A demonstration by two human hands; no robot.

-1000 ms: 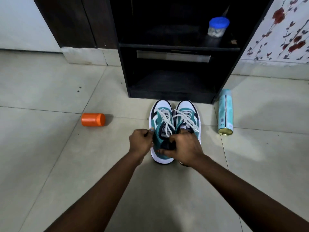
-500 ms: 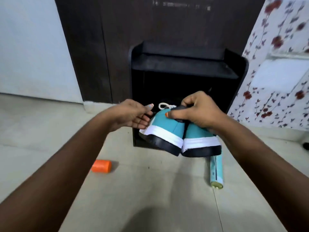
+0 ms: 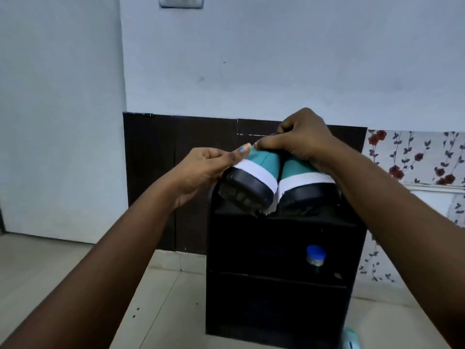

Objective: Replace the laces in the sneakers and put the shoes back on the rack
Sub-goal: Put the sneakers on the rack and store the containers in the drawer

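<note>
In the head view, the right hand (image 3: 305, 143) has a closed grip on the heels of both sneakers (image 3: 271, 177), in the middle of the frame above the rack (image 3: 281, 248). The left hand (image 3: 203, 172) touches one side with relaxed fingers. The pair looks light, with soft collars and stiff soles; holding the heels seems safest.

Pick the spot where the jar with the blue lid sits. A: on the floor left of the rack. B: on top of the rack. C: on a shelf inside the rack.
C: the jar stands on a shelf inside the black rack, at its right side, below the sneakers held over the top.
</note>
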